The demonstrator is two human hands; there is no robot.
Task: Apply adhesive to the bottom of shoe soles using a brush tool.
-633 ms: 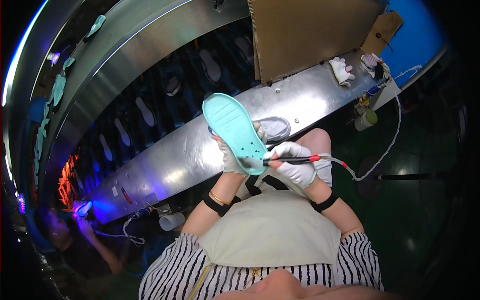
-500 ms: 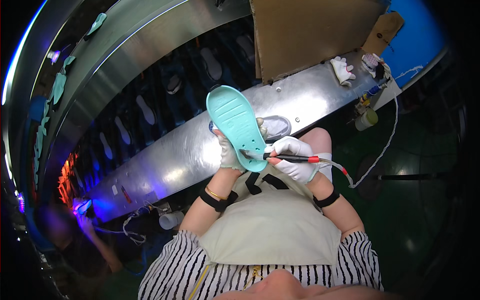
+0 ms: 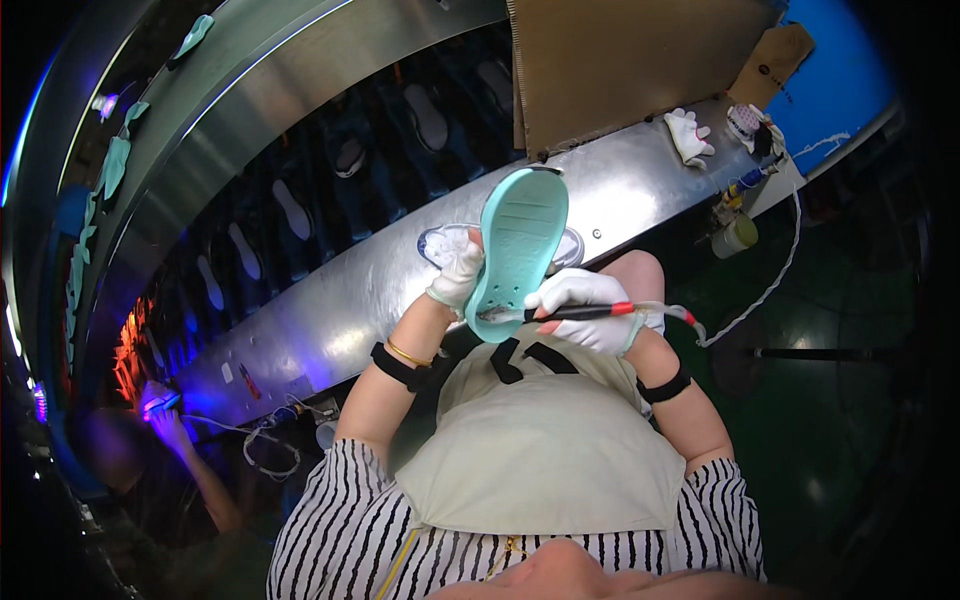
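In my gloved left hand [image 3: 459,275] is a teal shoe sole [image 3: 522,225], gripped by its left edge and tilted up over the metal bench. A brush [image 3: 575,312] with a black handle, red bands and a hose at its back end is closed in my gloved right hand [image 3: 590,300]. Its bristles touch the near end of the sole, by several small holes. Behind the sole lie a pale shoe upper [image 3: 436,246] on the left and a grey shoe [image 3: 570,248], mostly hidden, on the right.
The metal bench [image 3: 330,320] runs diagonally past me, beside a dark conveyor [image 3: 360,190] carrying soles and shoes. A cardboard sheet [image 3: 630,70] stands at the back. White gloves [image 3: 688,137] lie at the right, near a hose fitting [image 3: 735,195]. Another person's hand [image 3: 172,425] works at far left.
The sole has moved right and turned more upright. My left hand has shifted slightly left and up along its edge. The brush is still against the sole's near end, now more level.
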